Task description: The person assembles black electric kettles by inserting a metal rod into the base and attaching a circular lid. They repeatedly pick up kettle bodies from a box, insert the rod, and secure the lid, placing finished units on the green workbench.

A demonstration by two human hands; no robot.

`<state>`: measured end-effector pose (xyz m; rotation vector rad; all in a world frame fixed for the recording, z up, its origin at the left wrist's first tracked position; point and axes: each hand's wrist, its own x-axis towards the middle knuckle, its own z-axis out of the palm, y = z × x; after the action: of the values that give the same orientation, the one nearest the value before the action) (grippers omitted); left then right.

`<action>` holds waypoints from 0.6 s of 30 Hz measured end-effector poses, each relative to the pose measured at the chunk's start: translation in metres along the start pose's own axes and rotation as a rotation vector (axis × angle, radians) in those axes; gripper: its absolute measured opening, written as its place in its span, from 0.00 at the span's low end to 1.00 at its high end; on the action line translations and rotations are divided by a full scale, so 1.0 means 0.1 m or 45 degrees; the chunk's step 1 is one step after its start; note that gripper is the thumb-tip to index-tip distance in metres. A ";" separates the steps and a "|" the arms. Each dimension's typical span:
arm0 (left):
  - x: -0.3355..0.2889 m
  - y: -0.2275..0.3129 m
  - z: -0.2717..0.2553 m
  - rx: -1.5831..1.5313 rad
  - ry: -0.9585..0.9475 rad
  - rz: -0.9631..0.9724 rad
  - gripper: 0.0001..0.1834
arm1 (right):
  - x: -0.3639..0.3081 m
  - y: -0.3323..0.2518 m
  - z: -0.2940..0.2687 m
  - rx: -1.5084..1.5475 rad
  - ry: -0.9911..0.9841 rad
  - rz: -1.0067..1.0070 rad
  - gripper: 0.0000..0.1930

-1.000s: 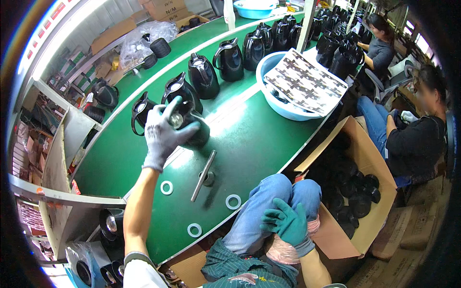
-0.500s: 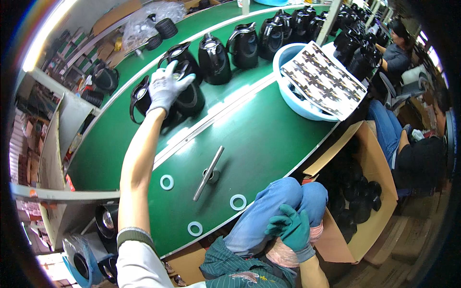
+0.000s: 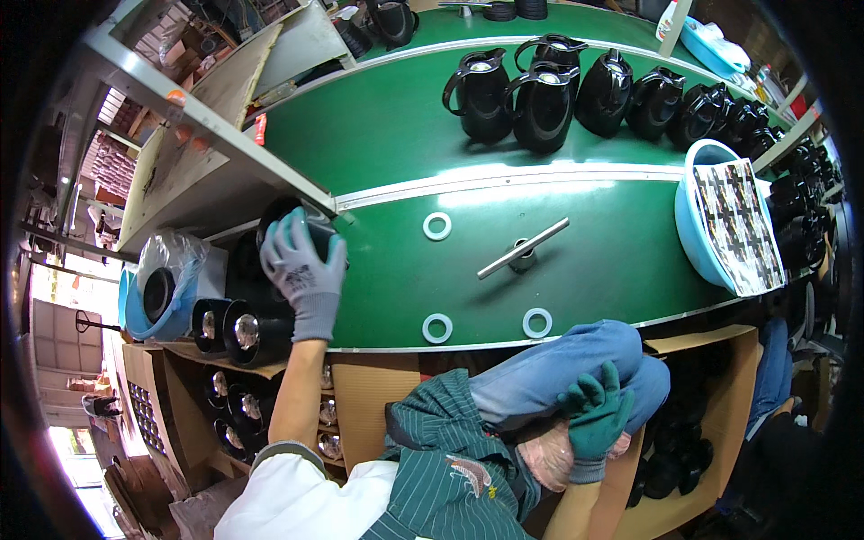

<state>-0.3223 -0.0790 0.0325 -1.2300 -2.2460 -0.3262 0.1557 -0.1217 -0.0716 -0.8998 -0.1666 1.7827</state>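
Head view: the black vessel (image 3: pixel 317 234) was well left of the steel rod (image 3: pixel 526 247), a touch farther from the person than the rod's near end. Left hand (image 3: pixel 304 273), grey glove, was on it, fingers spread over the dark body; couldn't tell whether gripped or only touched. Vessel's long axis: couldn't tell, glove and shadow hid too much.

Left was clearly the nearer of the two hands. Right hand (image 3: pixel 595 416), green glove, was on the person's side of the rod and slightly right, in front of the knees, fingers loosely curled, nothing visible in it; well apart from the vessel.

Rod slanted across its stubby dark base on the green worktop (image 3: pixel 378 288), far end to the right. Pale ring (image 3: pixel 437 226) lay left of the rod; two more pale rings (image 3: pixel 537 323) lay on its near side. Black jugs (image 3: pixel 543 110) stood beyond the rod, blue tub (image 3: pixel 687 216) to its right. More black vessels (image 3: pixel 274 326) with shiny insides sat left of the rod, nearer the person.
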 end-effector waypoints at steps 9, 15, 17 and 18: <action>-0.14 -0.42 -0.29 -0.302 -0.170 0.325 0.22 | -0.28 0.06 0.45 -0.737 -0.346 -0.265 0.31; 0.06 0.46 -1.20 -0.824 -0.298 0.994 0.22 | -0.45 -0.34 1.64 -1.894 -0.758 -1.396 0.38; 0.05 0.77 -1.34 -1.049 -0.326 1.202 0.22 | -0.42 -0.47 1.83 -2.106 -0.731 -1.716 0.32; 0.07 0.97 -1.43 -1.164 -0.320 1.334 0.21 | -0.45 -0.56 1.83 -2.250 -0.732 -1.724 0.29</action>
<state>-0.1940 -0.0860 0.1485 -2.8037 -1.2616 -0.8203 0.0863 -0.0818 0.1079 -0.8422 -2.2903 0.1411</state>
